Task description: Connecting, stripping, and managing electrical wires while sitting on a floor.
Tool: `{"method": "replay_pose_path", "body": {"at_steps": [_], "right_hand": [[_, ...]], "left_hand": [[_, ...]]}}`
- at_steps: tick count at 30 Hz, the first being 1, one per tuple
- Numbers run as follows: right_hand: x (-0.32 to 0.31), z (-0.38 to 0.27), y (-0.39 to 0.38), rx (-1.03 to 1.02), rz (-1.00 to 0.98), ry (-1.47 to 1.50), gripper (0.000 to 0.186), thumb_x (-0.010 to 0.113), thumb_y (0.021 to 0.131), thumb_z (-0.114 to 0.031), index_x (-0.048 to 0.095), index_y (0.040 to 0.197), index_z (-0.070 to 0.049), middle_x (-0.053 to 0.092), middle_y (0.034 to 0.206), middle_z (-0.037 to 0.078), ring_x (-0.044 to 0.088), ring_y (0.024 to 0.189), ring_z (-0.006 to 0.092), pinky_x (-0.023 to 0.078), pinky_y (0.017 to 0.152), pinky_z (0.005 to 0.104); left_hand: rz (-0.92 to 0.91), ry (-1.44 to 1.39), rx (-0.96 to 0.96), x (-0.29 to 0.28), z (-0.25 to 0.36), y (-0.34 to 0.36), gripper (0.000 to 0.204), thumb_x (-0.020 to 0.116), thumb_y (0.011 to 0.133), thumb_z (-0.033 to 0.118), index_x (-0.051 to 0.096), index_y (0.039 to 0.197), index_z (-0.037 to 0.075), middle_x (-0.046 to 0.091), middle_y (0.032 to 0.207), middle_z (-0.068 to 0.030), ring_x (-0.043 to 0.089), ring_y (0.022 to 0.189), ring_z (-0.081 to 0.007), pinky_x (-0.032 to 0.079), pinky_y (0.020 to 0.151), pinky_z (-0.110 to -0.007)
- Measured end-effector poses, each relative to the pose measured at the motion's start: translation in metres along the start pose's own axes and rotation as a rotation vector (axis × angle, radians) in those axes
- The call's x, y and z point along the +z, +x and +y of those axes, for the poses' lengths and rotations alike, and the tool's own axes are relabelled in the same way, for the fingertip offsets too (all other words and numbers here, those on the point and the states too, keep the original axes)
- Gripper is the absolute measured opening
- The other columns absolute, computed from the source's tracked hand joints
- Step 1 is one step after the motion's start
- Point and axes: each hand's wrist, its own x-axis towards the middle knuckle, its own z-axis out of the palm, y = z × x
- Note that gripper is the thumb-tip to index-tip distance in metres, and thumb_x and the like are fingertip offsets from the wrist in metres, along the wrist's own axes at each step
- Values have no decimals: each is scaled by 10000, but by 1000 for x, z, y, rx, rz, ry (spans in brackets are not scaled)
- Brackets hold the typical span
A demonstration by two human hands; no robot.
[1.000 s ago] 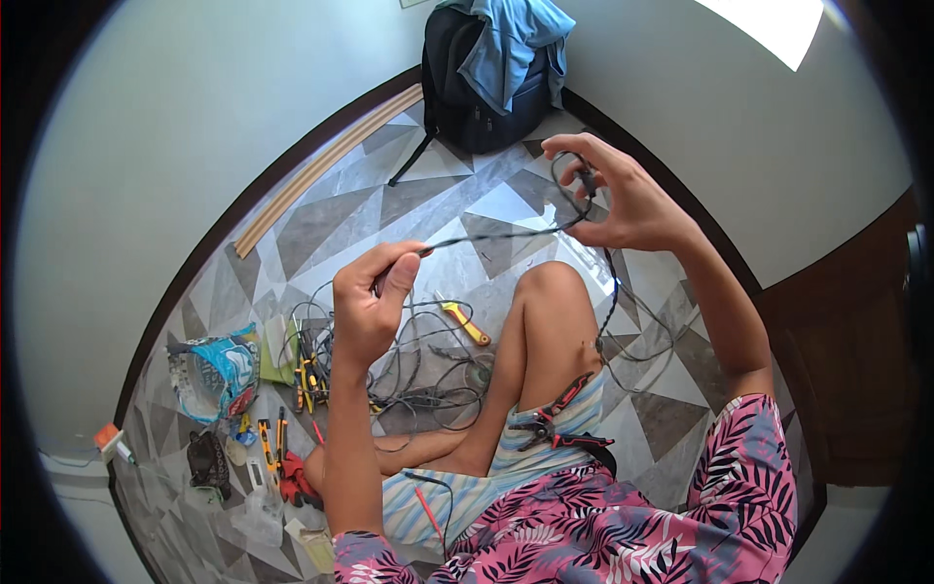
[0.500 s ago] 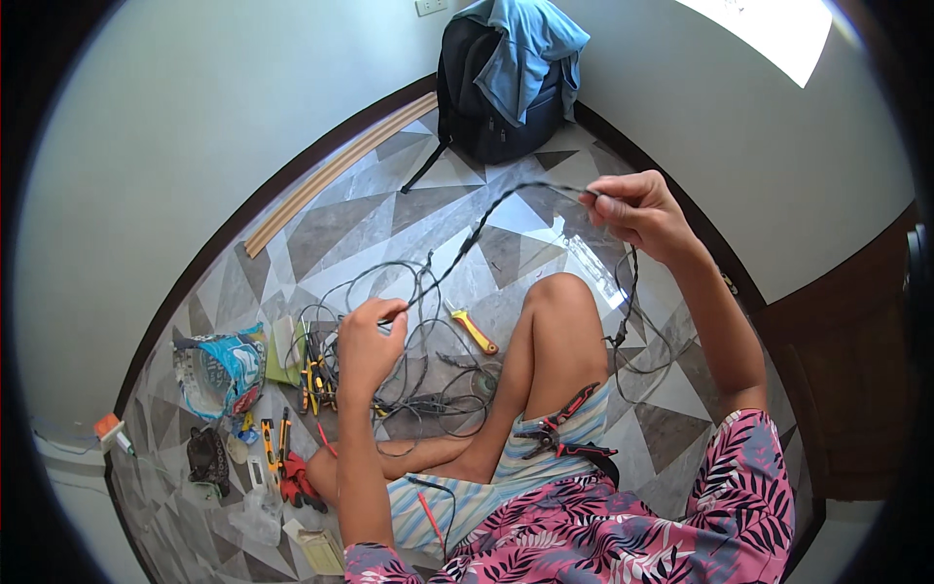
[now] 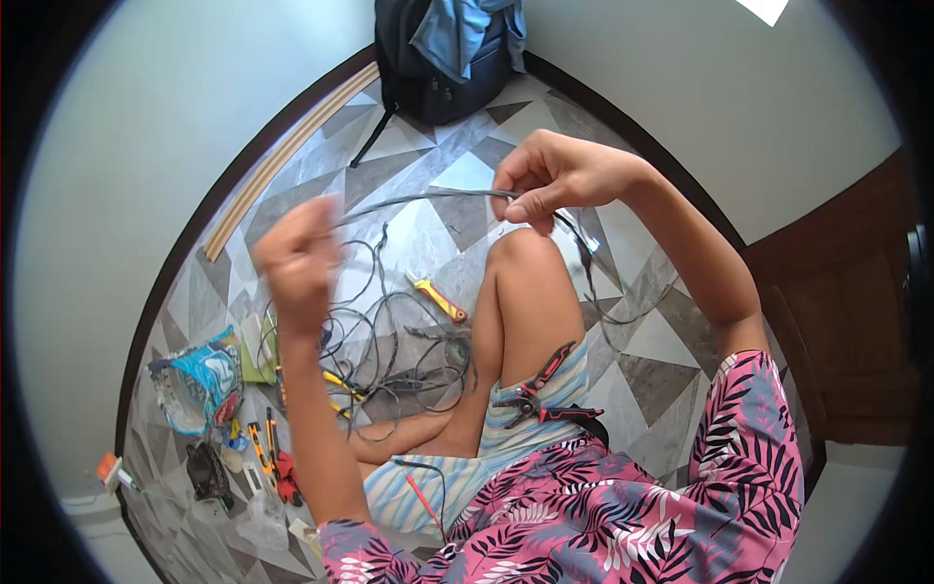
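A dark cable (image 3: 428,196) arches between my two hands. My left hand (image 3: 300,255), smeared by motion, is closed around one end of this stretch at the left. My right hand (image 3: 550,183) pinches it farther right, above my raised knee, and more cable hangs from there toward the floor. Tangled cables (image 3: 365,311) lie beneath my left hand. A yellow-handled tool (image 3: 442,302) rests on the floor left of my knee. Black-and-red pliers (image 3: 533,397) lie on my shorts, and a red probe (image 3: 420,496) with a black lead is on my lap.
At the left are a blue plastic bag (image 3: 195,384), orange cutters (image 3: 261,448), red gloves (image 3: 287,477) and a plugged-in adapter (image 3: 112,472). A black backpack (image 3: 438,92) with blue cloth stands in the corner, beside wooden strips (image 3: 292,156). A brown door (image 3: 837,321) is at the right.
My left hand has risen and moved left. My right hand has shifted left, and the cable, looped and then wavy earlier, now forms a smoother arch. The whole view has shifted.
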Motion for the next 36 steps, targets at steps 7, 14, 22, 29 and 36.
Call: {"method": "replay_pose_path", "body": {"at_steps": [7, 14, 22, 29, 36], "right_hand": [[39, 14, -10, 62, -69, 139, 294, 659, 913, -155, 620, 1154, 8, 589, 703, 9, 570, 554, 66, 445, 477, 198], [52, 11, -27, 35, 7, 394, 269, 648, 936, -172, 678, 1141, -1, 594, 706, 16, 506, 593, 57, 372, 484, 207], [67, 13, -21, -142, 107, 146, 202, 652, 903, -58, 699, 1086, 15, 646, 743, 80, 570, 620, 118, 460, 575, 266], [87, 15, -22, -402, 299, -266, 364, 658, 674, 123, 725, 1007, -10, 648, 689, 96, 618, 580, 226, 478, 547, 290], [106, 9, -26, -244, 160, -183, 250, 715, 768, 21, 709, 1015, -16, 608, 692, 81, 561, 526, 173, 402, 470, 307]], "left_hand": [[207, 48, -260, -122, -91, -54, 489, 535, 1013, 308, 439, 603, 59, 408, 579, 23, 342, 570, -55, 273, 541, -244], [91, -49, -287, -168, -84, -99, 364, 551, 997, 231, 522, 710, 9, 471, 700, -4, 402, 631, -90, 323, 606, -258], [-163, 398, -112, -91, 16, -78, 187, 604, 926, 153, 669, 1013, 1, 661, 1084, -122, 620, 1012, -254, 449, 925, -345], [-546, 38, -35, -16, 31, -85, 164, 651, 877, 164, 702, 963, 34, 685, 920, -114, 647, 903, -298, 460, 893, -387], [-488, -100, -19, -11, 36, -100, 122, 767, 761, 119, 706, 839, 48, 633, 713, -51, 610, 677, -232, 437, 696, -344]]}}
